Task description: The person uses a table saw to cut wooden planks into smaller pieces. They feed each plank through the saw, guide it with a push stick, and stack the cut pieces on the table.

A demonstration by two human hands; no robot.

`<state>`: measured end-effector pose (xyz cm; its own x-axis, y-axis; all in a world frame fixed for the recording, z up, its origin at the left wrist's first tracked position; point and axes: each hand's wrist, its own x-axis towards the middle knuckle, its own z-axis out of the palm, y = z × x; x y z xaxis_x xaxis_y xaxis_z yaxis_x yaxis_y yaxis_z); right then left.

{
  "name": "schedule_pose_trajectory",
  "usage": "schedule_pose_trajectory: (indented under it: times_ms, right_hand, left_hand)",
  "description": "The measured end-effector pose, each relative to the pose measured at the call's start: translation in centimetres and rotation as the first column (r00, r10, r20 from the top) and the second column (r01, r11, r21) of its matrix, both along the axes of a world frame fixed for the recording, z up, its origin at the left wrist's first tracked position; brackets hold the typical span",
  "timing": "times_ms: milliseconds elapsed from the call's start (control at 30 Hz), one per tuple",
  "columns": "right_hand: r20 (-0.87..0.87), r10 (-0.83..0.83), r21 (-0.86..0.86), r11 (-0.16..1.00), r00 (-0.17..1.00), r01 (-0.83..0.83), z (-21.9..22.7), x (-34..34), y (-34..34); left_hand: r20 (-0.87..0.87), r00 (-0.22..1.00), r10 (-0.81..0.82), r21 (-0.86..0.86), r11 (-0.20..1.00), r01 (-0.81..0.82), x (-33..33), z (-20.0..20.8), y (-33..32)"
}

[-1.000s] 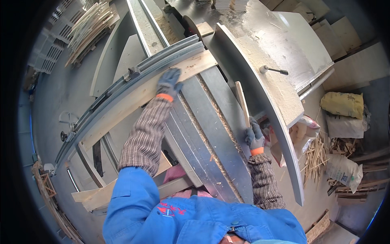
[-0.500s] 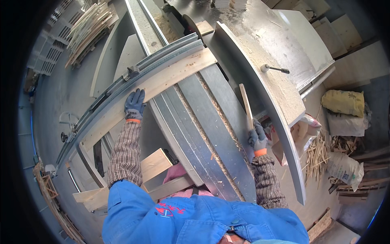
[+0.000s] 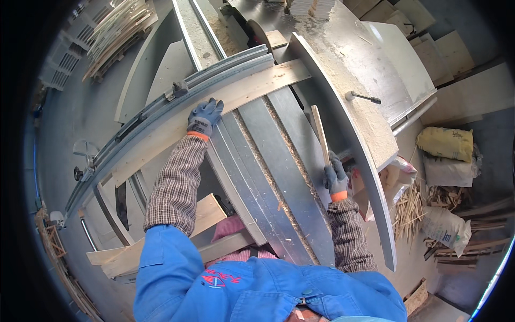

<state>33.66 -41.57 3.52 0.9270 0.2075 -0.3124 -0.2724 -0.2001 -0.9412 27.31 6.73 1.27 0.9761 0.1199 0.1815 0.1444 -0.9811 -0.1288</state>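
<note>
The left hand (image 3: 205, 117), gloved, rests on a long pale board (image 3: 244, 98) toward half past ten, its fingers slightly apart on the wood; whether it grips the edge cannot be told. The board runs from nine o'clock to one o'clock, alongside a metal rail (image 3: 228, 68) and across the grooved grey desk (image 3: 289, 177). Its far end reaches a curved grey fence (image 3: 370, 177); contact there is unclear.

Just past three o'clock, the right hand (image 3: 336, 174), gloved too, closes around the lower end of a narrow wooden stick (image 3: 320, 134), which points toward one o'clock, well apart from the board. A black-handled lever (image 3: 365, 97) stands at two o'clock, and thin wooden strips (image 3: 409, 212) lie heaped toward four.
</note>
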Motion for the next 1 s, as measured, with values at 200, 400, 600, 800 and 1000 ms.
schedule_pose_trajectory:
  times_ms: [200,400,600,800,1000]
  right_hand:
    - [-0.039,0.084,0.037,0.996,0.996,-0.083,2.3,4.5,2.7]
    - [-0.189,0.044,0.005,0.999,0.981,-0.044,3.0,9.0,7.3]
    - [-0.172,0.051,0.016,0.999,0.984,-0.049,2.0,10.2,8.5]
    - [-0.153,0.055,0.026,0.998,0.987,-0.052,1.8,10.5,8.8]
    - [-0.161,0.054,0.042,0.998,0.986,-0.048,1.1,10.9,9.1]
  left_hand:
    - [-0.168,0.975,0.142,0.038,0.99,-0.138,0.2,6.3,-0.9]
    - [-0.325,0.904,0.277,-0.078,0.945,-0.318,1.4,9.4,-2.2]
    - [-0.367,0.884,0.29,-0.062,0.94,-0.335,2.3,9.9,-1.5]
    - [-0.295,0.913,0.28,-0.112,0.939,-0.324,2.3,9.7,-1.2]
    - [-0.347,0.893,0.287,-0.096,0.936,-0.338,2.5,9.8,-1.0]
